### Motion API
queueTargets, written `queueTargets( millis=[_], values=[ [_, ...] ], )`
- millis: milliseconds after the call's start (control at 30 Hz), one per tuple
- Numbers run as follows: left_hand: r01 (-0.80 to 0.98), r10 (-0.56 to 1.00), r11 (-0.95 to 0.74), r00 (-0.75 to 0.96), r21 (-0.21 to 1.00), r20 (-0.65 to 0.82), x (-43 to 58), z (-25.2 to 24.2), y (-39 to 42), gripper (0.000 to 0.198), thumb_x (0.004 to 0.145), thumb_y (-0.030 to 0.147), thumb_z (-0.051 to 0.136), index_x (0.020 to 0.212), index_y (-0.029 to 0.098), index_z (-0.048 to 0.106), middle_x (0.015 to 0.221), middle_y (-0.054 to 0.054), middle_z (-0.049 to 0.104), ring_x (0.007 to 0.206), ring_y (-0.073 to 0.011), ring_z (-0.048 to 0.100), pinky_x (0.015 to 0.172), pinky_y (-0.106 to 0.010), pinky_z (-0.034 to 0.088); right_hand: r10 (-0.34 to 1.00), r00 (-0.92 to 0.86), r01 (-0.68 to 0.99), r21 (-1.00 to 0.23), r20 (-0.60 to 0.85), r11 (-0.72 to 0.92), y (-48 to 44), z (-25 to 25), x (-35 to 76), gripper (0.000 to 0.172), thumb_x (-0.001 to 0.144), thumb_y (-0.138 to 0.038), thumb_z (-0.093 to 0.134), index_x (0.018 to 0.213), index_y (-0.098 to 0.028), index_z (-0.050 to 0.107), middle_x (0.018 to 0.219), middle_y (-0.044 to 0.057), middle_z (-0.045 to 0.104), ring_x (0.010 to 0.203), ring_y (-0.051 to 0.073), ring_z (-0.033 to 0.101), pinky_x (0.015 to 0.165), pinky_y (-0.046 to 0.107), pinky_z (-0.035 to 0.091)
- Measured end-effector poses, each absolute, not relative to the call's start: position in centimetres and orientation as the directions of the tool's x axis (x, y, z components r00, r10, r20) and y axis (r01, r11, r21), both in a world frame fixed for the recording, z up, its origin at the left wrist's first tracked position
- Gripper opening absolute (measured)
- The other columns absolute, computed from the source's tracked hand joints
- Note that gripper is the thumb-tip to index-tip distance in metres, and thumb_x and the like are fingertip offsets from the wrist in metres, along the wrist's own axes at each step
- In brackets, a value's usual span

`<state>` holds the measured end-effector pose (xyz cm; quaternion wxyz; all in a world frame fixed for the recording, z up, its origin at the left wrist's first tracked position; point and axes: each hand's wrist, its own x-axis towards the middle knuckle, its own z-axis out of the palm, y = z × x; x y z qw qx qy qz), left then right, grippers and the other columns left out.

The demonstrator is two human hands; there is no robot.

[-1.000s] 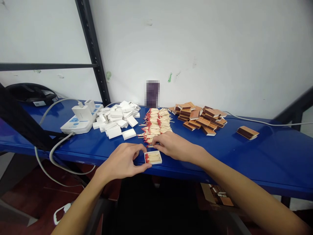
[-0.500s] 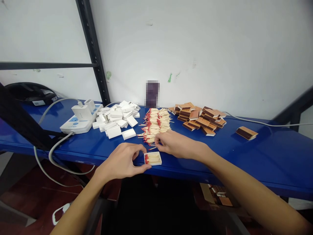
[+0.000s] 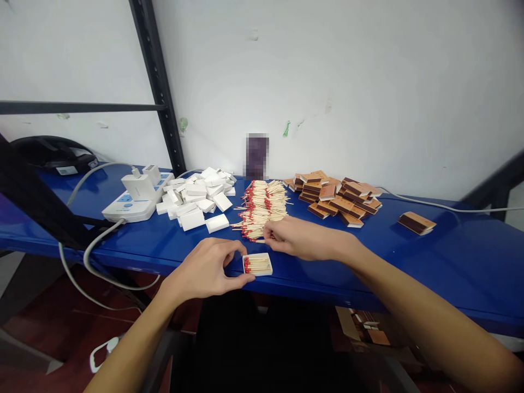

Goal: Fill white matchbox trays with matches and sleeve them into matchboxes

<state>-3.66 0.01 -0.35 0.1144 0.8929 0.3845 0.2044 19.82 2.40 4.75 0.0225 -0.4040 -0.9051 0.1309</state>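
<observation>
My left hand [image 3: 208, 267] curves around the left end of a small white matchbox tray [image 3: 269, 265], its thumb and index finger gripping the edges. Inside the tray lie several red-tipped matches [image 3: 257, 266], heads toward my left hand. My right hand [image 3: 295, 237] is closed in a pinch at the near edge of a large match pile [image 3: 264, 207]. A match [image 3: 259, 240] pokes out leftward from its fingertips, which are partly hidden. The tray sits at the front edge of the blue shelf [image 3: 327, 273].
White tray pieces [image 3: 200, 194] are heaped left of the matches. Brown matchbox sleeves [image 3: 335, 199] form a heap on the right, with a single matchbox [image 3: 416, 222] apart from them. A power strip [image 3: 133, 207] with cables and a black rack post [image 3: 158, 82] stand left.
My right hand has shifted slightly back and right, and the match at its fingertips has moved with it toward the pile. My left hand stays on the tray.
</observation>
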Motion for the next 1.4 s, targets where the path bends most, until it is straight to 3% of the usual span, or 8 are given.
queueTargets(
  millis=[233, 333, 433, 533, 1000, 1300, 1400],
  values=[
    [0.646, 0.749, -0.661, 0.602, 0.381, 0.279, -3.5, -0.3, 0.1, 0.036, 0.083, 0.053, 0.063, 0.093, 0.019, 0.064, 0.058, 0.007, 0.043, 0.051, -0.0102, 0.039, 0.054, -0.024, 0.027, 0.72, -0.687, 0.706, -0.319, -0.094, 0.632, 0.2, 5.6, 19.0, 0.015, 0.094, -0.029, 0.049, 0.091, -0.018, 0.059, 0.074, 0.001, 0.06, 0.063, 0.013, 0.047, 0.057, 0.025, 0.031],
    [0.642, 0.748, -0.661, 0.598, 0.389, 0.286, -3.6, -0.3, 0.0, 0.037, 0.082, 0.053, 0.064, 0.093, 0.018, 0.065, 0.058, 0.006, 0.045, 0.051, -0.0103, 0.04, 0.054, -0.024, 0.028, 0.771, -0.636, 0.736, -0.33, -0.04, 0.591, 0.2, 5.6, 20.0, 0.02, 0.095, -0.034, 0.048, 0.094, -0.019, 0.061, 0.074, 0.001, 0.061, 0.062, 0.014, 0.049, 0.056, 0.025, 0.031],
    [0.642, 0.748, -0.662, 0.598, 0.387, 0.287, -3.6, -0.3, 0.0, 0.037, 0.082, 0.054, 0.064, 0.094, 0.019, 0.065, 0.059, 0.006, 0.046, 0.051, -0.0102, 0.041, 0.055, -0.025, 0.028, 0.843, -0.534, 0.798, -0.287, 0.07, 0.53, 1.0, 5.2, 22.3, 0.024, 0.095, -0.035, 0.046, 0.089, -0.019, 0.062, 0.067, 0.0, 0.058, 0.057, 0.013, 0.047, 0.055, 0.026, 0.03],
    [0.648, 0.751, -0.659, 0.602, 0.382, 0.272, -3.6, -0.3, 0.0, 0.037, 0.083, 0.055, 0.063, 0.096, 0.02, 0.065, 0.059, 0.006, 0.046, 0.052, -0.0104, 0.041, 0.055, -0.025, 0.028, 0.869, -0.489, 0.846, -0.204, 0.07, 0.493, 1.6, 4.2, 24.4, 0.015, 0.091, -0.028, 0.05, 0.088, -0.019, 0.062, 0.065, 0.0, 0.057, 0.06, 0.015, 0.05, 0.059, 0.026, 0.031],
    [0.667, 0.752, -0.657, 0.614, 0.351, 0.24, -3.5, -0.3, 0.0, 0.037, 0.084, 0.055, 0.062, 0.101, 0.022, 0.062, 0.061, 0.007, 0.043, 0.055, -0.0115, 0.043, 0.056, -0.025, 0.026, 0.83, -0.548, 0.798, -0.234, 0.105, 0.556, 1.5, 2.4, 24.4, 0.012, 0.092, -0.021, 0.049, 0.082, -0.02, 0.055, 0.072, -0.001, 0.056, 0.063, 0.013, 0.046, 0.06, 0.025, 0.03],
    [0.671, 0.754, -0.655, 0.611, 0.347, 0.242, -3.5, -0.2, 0.0, 0.037, 0.085, 0.054, 0.062, 0.101, 0.021, 0.062, 0.062, 0.006, 0.045, 0.057, -0.0114, 0.044, 0.057, -0.024, 0.028, 0.832, -0.549, 0.814, -0.177, 0.075, 0.553, 1.8, 2.0, 24.7, 0.013, 0.095, -0.024, 0.047, 0.082, -0.02, 0.05, 0.075, 0.001, 0.056, 0.064, 0.014, 0.047, 0.059, 0.026, 0.029],
    [0.673, 0.754, -0.655, 0.611, 0.343, 0.242, -3.5, -0.2, 0.0, 0.036, 0.084, 0.054, 0.062, 0.101, 0.021, 0.062, 0.062, 0.006, 0.044, 0.057, -0.0113, 0.045, 0.057, -0.024, 0.028, 0.824, -0.553, 0.792, -0.23, 0.119, 0.565, 1.2, 2.4, 24.0, 0.011, 0.094, -0.023, 0.048, 0.084, -0.02, 0.05, 0.075, 0.0, 0.056, 0.063, 0.014, 0.046, 0.059, 0.026, 0.029]
  ],
)
